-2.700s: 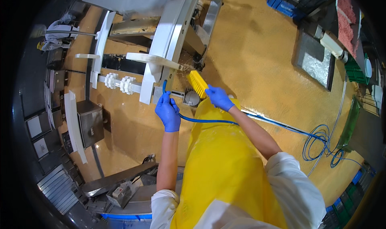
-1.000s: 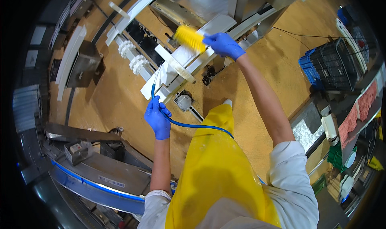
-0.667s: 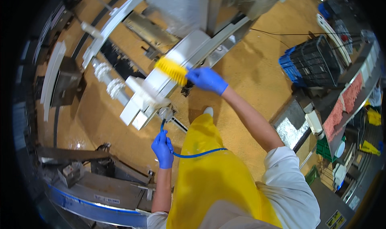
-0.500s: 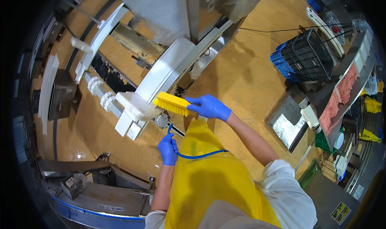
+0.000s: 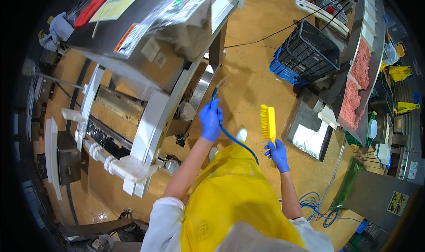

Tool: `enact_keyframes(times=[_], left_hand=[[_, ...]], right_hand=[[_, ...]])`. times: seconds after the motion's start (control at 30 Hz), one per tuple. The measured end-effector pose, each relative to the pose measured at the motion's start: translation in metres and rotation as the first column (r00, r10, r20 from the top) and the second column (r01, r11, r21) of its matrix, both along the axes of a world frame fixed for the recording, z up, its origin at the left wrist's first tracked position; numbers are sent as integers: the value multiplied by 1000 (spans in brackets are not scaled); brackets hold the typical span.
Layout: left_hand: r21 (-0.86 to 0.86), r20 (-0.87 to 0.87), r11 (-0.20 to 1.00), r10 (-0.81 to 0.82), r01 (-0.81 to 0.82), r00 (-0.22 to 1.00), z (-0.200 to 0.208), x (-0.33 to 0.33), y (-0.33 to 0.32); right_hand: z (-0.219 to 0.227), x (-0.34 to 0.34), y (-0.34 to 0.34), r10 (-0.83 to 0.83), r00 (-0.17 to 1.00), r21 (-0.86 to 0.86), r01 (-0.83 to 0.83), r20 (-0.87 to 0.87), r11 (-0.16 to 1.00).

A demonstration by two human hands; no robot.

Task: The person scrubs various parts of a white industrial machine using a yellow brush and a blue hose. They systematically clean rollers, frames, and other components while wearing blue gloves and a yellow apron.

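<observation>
My left hand (image 5: 210, 120), in a blue glove, is wrapped round a thin blue hose (image 5: 237, 141) close to its end. The hose tip points away from me, and a faint spray shows beyond it. From the hand the hose runs down across my yellow apron (image 5: 234, 194). Off to the right, my gloved right hand (image 5: 277, 156) grips the handle of a yellow scrubbing brush (image 5: 272, 126). The brush stands upright in view with its bristles facing left. Left of both hands is a machine's white frame (image 5: 152, 123), with a whitish end piece (image 5: 135, 168) at its near corner.
A steel housing (image 5: 128, 70) with labels rises over the frame. At right, a black crate (image 5: 318, 50) sits with a blue crate (image 5: 283, 70). Beyond, pink ground meat (image 5: 361, 68) lies in a steel trough (image 5: 345, 83). A coiled blue hose (image 5: 314, 206) lies on the wet brown floor.
The brush has moved away from the white frame to the right and turned upright. My left hand has risen with the hose end. The view has shifted, bringing more steel housing in.
</observation>
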State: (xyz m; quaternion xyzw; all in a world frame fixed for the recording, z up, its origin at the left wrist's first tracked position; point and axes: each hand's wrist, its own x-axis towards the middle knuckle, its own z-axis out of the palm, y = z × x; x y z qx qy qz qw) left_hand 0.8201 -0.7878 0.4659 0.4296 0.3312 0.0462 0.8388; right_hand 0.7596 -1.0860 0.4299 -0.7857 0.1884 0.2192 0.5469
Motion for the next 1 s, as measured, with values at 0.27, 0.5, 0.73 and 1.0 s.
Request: enact_keyframes(times=[0.27, 0.5, 0.73, 1.0], left_hand=[[-25, 215, 969, 246, -246, 945, 27, 226, -3], [24, 132, 900, 429, -435, 894, 32, 302, 3], [58, 114, 824, 555, -564, 824, 18, 319, 10], [53, 78, 813, 575, -580, 814, -19, 369, 36]], right_hand=[[-4, 164, -30, -40, 980, -32, 47, 196, 998], [24, 360, 40, 331, 813, -209, -261, 479, 943], [34, 479, 206, 721, 542, -68, -778, 432, 625], [28, 628, 251, 788, 475, -613, -504, 392, 609]])
